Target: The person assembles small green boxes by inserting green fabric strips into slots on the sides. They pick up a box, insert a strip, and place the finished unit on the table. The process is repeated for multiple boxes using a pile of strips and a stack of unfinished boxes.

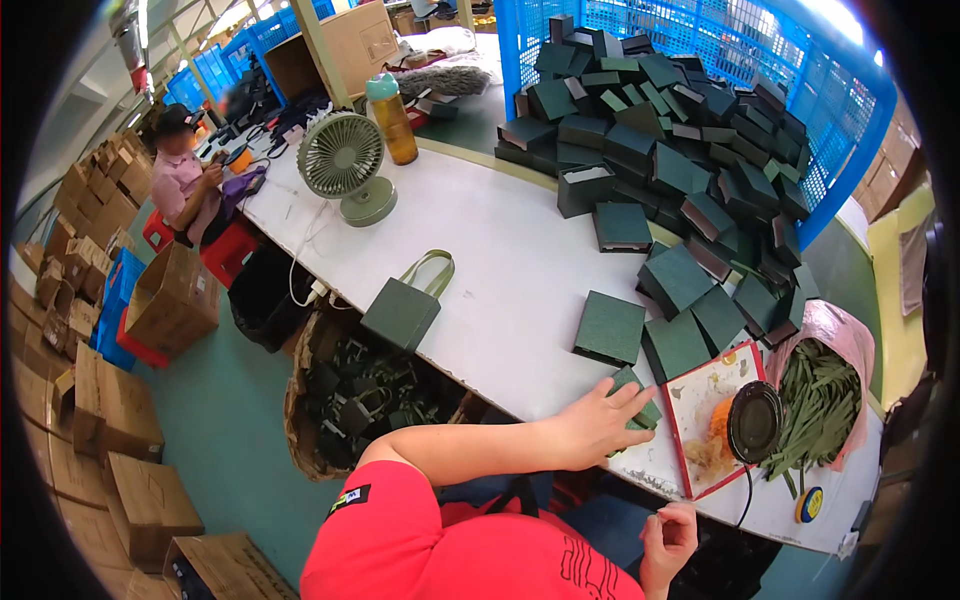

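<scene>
At the table's near edge, my left hand (pixel 600 425) lies over a small dark green box (pixel 645 412), its fingers spread across the top and gripping it; the hand hides much of the box. Lower down, off the table, my right hand (pixel 668 540) is closed with curled fingers, and whatever it may pinch is too small to see. A flat green box (pixel 610 328) lies just beyond my left hand. Beside it is a red-edged board (pixel 690 415) with smeared residue, bearing a round black dish (pixel 755 422) with a cord. A green bag-shaped box with a strap handle (pixel 402 312) sits further left.
Many green boxes (pixel 660 150) pile up against a blue crate (pixel 850 120). Green strips fill a pink bag (pixel 850 350) at right. A fan (pixel 342 155) and bottle (pixel 392 120) stand behind. Below the edge is a carton of finished pieces (pixel 350 400). A co-worker (pixel 185 180) sits far left.
</scene>
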{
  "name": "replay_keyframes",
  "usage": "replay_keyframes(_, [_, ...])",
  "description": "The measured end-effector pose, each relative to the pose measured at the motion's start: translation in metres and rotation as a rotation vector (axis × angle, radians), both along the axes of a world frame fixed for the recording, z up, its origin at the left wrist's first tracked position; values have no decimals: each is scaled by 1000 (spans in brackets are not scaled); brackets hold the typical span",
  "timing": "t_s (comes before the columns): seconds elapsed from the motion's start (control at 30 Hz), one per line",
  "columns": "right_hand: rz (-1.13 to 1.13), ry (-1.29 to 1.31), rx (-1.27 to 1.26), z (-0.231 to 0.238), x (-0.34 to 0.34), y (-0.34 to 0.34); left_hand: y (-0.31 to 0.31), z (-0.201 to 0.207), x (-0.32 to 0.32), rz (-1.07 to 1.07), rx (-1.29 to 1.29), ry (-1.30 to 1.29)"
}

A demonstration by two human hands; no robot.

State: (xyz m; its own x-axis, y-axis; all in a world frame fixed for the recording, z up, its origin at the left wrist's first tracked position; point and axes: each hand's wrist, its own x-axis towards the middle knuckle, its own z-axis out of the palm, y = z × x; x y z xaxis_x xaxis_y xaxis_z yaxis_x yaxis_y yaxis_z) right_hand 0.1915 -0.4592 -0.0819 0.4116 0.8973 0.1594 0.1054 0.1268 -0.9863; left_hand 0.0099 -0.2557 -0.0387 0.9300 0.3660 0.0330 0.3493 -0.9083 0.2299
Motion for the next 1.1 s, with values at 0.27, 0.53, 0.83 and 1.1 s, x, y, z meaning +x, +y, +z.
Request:
replay_keyframes(0.27, [21,-1,-3,10,1,-4,15,-10,6,-22,-46,-63])
replay_keyframes(0.53, [-57,176,88,22,19,0,9,-1,23,107,-178,-190])
replay_keyframes(0.83, [414,961,292,-8,34,8,-1,4,25,246,32,-99])
replay_keyframes(1.1, [423,1031,179,-17,22,13,-38,25,44,-134,-201,-583])
